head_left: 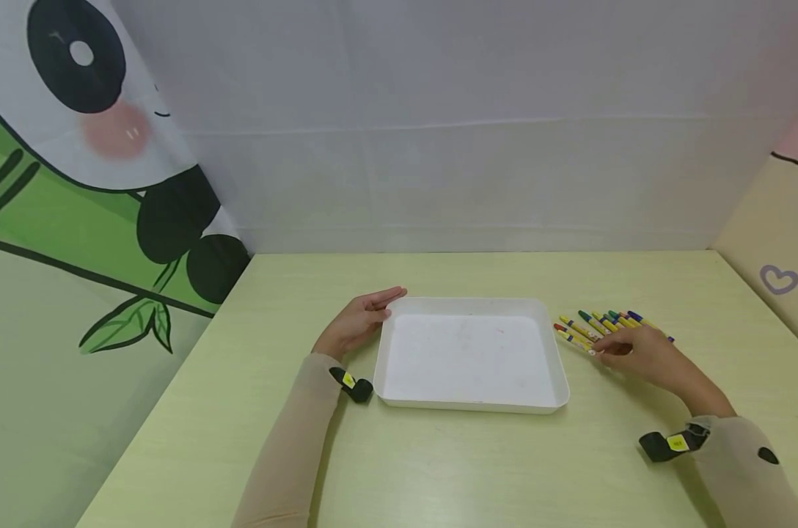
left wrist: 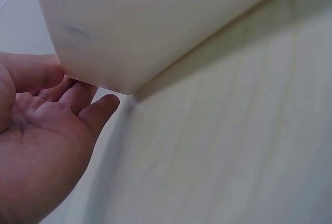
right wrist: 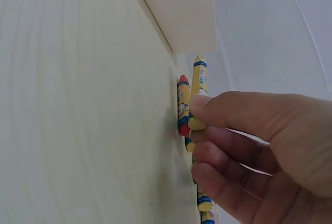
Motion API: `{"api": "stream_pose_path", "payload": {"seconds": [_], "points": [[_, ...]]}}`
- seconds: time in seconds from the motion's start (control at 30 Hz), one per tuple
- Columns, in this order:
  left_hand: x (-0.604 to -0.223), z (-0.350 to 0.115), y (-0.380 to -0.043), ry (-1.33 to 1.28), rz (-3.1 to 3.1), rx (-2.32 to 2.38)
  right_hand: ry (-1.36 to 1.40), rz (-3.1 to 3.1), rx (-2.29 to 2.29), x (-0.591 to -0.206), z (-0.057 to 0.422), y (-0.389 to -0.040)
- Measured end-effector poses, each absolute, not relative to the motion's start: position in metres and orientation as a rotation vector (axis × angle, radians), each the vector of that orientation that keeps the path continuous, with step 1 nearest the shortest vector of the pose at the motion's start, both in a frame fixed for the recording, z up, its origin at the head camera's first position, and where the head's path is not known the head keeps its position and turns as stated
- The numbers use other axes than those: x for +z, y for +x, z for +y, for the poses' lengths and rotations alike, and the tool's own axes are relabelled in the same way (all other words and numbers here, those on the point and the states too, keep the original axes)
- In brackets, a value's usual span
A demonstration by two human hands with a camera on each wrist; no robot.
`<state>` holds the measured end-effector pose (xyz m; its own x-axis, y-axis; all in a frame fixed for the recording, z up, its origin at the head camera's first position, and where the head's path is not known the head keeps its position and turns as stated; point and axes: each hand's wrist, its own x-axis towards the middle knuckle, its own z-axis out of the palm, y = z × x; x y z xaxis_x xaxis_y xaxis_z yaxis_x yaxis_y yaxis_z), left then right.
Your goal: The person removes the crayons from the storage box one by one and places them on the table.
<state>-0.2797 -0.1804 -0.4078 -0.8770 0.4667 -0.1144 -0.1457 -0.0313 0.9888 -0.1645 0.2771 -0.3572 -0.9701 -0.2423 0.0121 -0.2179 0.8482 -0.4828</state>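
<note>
A shallow white tray (head_left: 471,359) lies on the table, and my left hand (head_left: 359,323) holds it at the far left corner. In the left wrist view, the thumb and fingers sit round that corner of the tray wall (left wrist: 119,32). To the right of the tray, my right hand (head_left: 639,356) pinches a yellow crayon (right wrist: 199,76) between thumb and fingertips. A red crayon (right wrist: 183,105) lies close beside it. Several more crayons, among them a green one (head_left: 590,320) and a blue one (head_left: 637,317), lie in a row, partly hidden behind the right hand.
The pale wooden table (head_left: 478,469) carries the tray and crayons. A white cloth backdrop (head_left: 478,183) rises behind its far edge. Printed cloths stand at both sides, with a panda picture (head_left: 108,132) on the left one.
</note>
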Motion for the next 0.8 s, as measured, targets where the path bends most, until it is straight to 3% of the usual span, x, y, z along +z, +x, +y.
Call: {"api": "stream_pose_path", "payload": {"seconds": [0.8], "points": [[-0.413, -0.182, -0.281, 0.343, 1.834, 1.969, -0.368, 3.026, -0.664, -0.369, 0.274, -0.171]]}}
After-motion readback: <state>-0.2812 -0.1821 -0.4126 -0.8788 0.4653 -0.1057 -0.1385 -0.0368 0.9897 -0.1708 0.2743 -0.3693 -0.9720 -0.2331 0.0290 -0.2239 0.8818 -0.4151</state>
